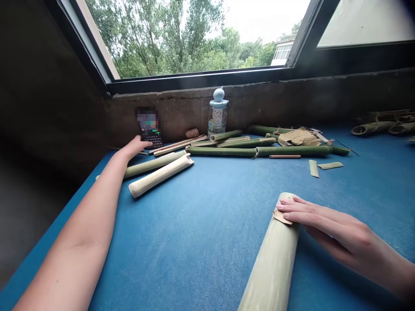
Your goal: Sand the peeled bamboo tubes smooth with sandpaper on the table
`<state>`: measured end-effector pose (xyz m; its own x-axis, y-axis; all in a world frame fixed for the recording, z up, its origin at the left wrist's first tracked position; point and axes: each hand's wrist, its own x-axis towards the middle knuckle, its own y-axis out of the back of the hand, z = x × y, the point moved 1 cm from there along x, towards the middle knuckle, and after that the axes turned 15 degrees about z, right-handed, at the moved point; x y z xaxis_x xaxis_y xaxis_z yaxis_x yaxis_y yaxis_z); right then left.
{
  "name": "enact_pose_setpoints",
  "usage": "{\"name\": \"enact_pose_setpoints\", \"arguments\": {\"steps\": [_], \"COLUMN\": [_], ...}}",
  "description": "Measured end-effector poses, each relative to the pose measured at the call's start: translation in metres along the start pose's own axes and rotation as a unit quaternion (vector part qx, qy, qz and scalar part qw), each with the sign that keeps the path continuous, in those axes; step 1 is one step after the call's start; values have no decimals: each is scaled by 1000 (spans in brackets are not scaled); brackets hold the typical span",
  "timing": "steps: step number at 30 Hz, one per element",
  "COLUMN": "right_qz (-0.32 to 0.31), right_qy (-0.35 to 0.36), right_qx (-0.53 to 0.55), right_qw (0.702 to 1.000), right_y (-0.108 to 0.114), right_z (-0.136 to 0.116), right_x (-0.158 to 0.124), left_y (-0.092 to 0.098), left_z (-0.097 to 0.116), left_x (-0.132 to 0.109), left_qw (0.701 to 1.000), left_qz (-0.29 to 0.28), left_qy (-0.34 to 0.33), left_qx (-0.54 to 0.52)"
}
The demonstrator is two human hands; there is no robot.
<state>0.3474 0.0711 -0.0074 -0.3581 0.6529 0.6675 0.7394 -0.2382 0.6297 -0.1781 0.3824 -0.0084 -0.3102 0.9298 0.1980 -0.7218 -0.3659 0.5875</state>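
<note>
A thick pale bamboo tube [272,263] lies lengthwise at the lower right. My right hand [337,229] rests over its far end, its fingers wrapped round a small tan piece of sandpaper [282,217] pressed on the tube. My left hand [134,147] reaches to the far left, its fingers at the lower edge of a phone [151,129] that leans upright against the wall. A keyboard shows on the phone's screen. Below my left forearm's far part lie a greenish bamboo tube [152,165] and a peeled pale bamboo piece [158,176].
Along the wall below the window stand a glass jar [218,116] and a ball of twine [192,133]. Green bamboo stems [223,151], crumpled brown paper [300,137] and a thin brown tool [285,157] lie near them. Two flat strips [314,168] and more bamboo [372,127] are at the right.
</note>
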Motion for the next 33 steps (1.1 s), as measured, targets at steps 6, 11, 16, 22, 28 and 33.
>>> {"name": "enact_pose_setpoints", "arguments": {"steps": [6,11,16,22,28,33], "right_qz": [12,6,12,15,12,6], "right_qy": [-19,-13,-19,-11,-12,0], "right_qx": [8,11,4,2,3,2], "right_qw": [1000,1000,1000,1000,1000,1000], "right_y": [-1,-1,-1,-2,-3,-3], "right_z": [-1,-1,-1,-2,0,0], "right_x": [0,0,0,1,0,0], "left_y": [5,6,7,9,4,-1], "left_z": [1,6,10,32,42,31], "left_x": [0,-7,-7,-2,10,21], "left_qw": [994,993,993,981,974,976], "left_qz": [5,25,46,131,182,191], "left_qy": [81,87,83,21,13,-7], "left_qx": [-71,-78,-74,-138,-134,-104]}}
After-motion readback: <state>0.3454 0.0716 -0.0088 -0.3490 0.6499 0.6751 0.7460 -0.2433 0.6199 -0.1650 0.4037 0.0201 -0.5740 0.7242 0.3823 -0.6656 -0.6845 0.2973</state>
